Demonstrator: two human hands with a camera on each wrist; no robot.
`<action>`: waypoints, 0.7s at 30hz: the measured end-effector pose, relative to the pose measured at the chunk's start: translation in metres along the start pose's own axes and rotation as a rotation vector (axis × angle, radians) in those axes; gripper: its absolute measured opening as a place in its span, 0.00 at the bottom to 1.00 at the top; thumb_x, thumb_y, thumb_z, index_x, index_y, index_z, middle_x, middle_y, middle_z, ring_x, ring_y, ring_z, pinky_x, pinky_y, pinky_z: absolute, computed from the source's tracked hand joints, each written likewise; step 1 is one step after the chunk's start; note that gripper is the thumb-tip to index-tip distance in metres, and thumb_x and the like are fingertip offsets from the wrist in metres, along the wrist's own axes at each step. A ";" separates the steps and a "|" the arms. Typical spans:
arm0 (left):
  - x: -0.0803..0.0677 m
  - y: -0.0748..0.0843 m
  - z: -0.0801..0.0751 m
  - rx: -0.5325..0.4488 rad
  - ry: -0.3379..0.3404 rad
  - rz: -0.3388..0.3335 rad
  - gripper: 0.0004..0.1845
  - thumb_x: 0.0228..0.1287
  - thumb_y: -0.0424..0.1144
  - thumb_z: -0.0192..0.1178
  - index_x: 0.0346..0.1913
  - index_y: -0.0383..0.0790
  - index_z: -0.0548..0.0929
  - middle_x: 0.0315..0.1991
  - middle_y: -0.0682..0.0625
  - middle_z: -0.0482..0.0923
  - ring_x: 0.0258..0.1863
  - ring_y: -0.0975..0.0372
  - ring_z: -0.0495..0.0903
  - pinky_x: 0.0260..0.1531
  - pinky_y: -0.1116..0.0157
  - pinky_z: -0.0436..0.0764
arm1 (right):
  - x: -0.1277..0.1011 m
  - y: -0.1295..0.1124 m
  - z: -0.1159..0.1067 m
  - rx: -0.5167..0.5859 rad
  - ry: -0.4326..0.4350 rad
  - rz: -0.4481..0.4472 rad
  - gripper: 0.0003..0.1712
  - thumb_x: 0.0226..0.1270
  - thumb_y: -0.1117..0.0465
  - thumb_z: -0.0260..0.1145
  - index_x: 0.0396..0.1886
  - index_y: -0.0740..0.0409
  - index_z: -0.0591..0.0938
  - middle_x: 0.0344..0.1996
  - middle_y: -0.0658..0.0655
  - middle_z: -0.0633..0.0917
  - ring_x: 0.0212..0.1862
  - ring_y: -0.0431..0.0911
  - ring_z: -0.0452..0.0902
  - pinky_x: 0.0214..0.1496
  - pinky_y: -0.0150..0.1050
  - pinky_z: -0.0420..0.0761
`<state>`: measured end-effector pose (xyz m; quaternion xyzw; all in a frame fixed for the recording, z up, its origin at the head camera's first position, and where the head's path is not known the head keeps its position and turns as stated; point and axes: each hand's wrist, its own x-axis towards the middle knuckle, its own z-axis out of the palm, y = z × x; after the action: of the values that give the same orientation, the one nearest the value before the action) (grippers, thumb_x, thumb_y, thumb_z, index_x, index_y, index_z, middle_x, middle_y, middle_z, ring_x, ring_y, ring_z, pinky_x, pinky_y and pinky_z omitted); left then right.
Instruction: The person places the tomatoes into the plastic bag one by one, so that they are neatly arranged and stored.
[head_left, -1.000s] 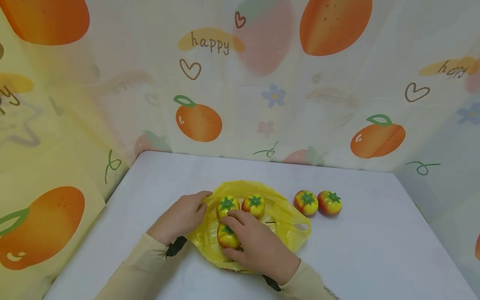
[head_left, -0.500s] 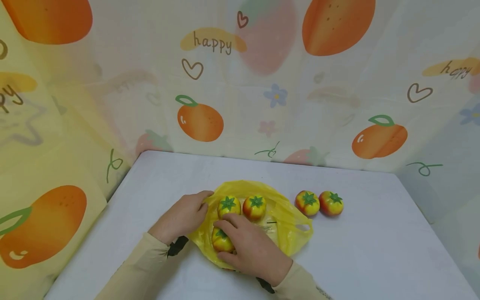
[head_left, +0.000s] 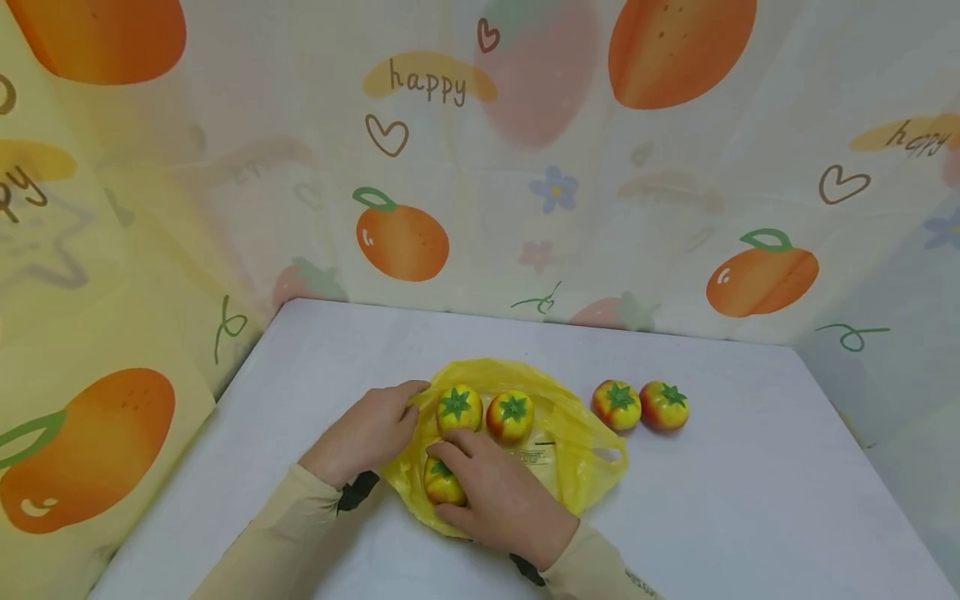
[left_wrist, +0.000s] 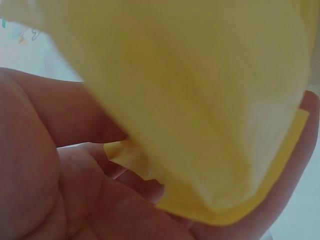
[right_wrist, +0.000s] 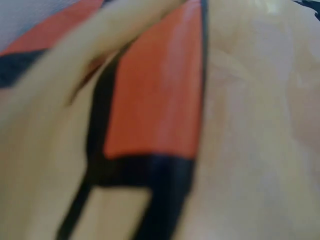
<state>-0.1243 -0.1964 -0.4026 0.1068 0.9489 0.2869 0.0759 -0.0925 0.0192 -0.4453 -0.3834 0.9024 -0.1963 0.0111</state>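
A yellow plastic bag [head_left: 577, 471] lies spread out with its mouth open upward. At its left edge my left hand [head_left: 367, 433] holds the film; in the left wrist view the yellow bag [left_wrist: 200, 100] runs between the thumb and fingers of that hand [left_wrist: 100, 200]. Inside the bag, my right hand [head_left: 502, 492] grips a yellow-red fruit [head_left: 442, 482] with a green star-shaped top, its fingers over the right side. Two like fruits, one at the back left [head_left: 458, 407] and one at the back right [head_left: 511, 417], sit behind it. Only bag film with orange-and-black print [right_wrist: 155, 90] fills the right wrist view.
Two more yellow-red fruits, a left one [head_left: 617, 406] and a right one [head_left: 664, 407], stand side by side on the white table [head_left: 735, 500], right of the bag. Behind the table hangs a fruit-patterned cloth [head_left: 480, 183].
My right hand has shifted slightly left and toward me inside the bag with the gripped fruit, away from the fruit behind. My left hand stays at the bag's edge.
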 end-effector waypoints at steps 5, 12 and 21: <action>0.000 0.001 0.001 0.002 -0.004 -0.009 0.23 0.84 0.36 0.52 0.75 0.33 0.77 0.70 0.38 0.82 0.71 0.44 0.81 0.72 0.41 0.80 | 0.000 0.001 0.001 -0.018 0.007 -0.007 0.32 0.73 0.45 0.74 0.72 0.48 0.78 0.67 0.48 0.79 0.60 0.41 0.78 0.69 0.40 0.85; 0.000 0.001 0.002 0.007 -0.009 -0.018 0.23 0.84 0.36 0.52 0.75 0.33 0.77 0.70 0.37 0.82 0.70 0.44 0.82 0.72 0.41 0.80 | 0.000 0.002 0.004 -0.007 0.009 -0.012 0.33 0.74 0.45 0.74 0.72 0.49 0.78 0.67 0.49 0.79 0.61 0.41 0.78 0.70 0.39 0.84; 0.000 0.000 0.002 0.009 -0.003 0.000 0.23 0.84 0.35 0.53 0.74 0.33 0.77 0.69 0.37 0.83 0.69 0.44 0.82 0.71 0.41 0.81 | 0.000 0.004 0.005 -0.005 0.002 -0.005 0.33 0.73 0.44 0.74 0.73 0.48 0.77 0.68 0.49 0.78 0.62 0.41 0.78 0.70 0.40 0.84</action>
<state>-0.1240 -0.1953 -0.4047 0.1076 0.9501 0.2827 0.0768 -0.0945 0.0205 -0.4511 -0.3857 0.9019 -0.1942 0.0088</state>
